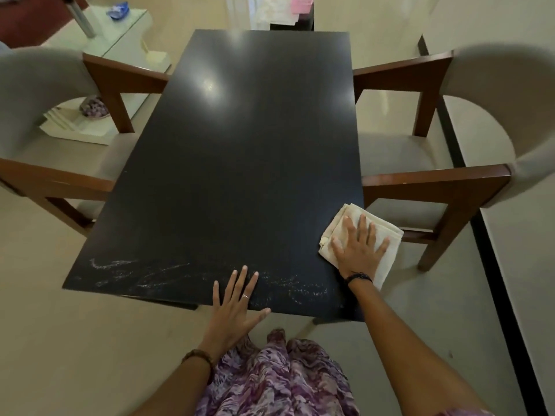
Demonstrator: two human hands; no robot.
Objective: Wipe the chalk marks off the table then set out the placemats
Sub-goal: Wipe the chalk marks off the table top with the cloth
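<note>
Right hand point(359, 250) presses flat, fingers spread, on folded cloth point(365, 244) at the desk's point(240, 145) near right edge. Left hand point(235, 304) rests flat on the near edge, fingers straight, holding nothing. Chalk marks point(168, 276) streak the near strip, unwiped. Risks: cloth overhangs the edge and may slip off; a dry pass may only smear chalk. Placemats not in view.

head view, looking steeply down along table point(240, 145) from near end.
</note>
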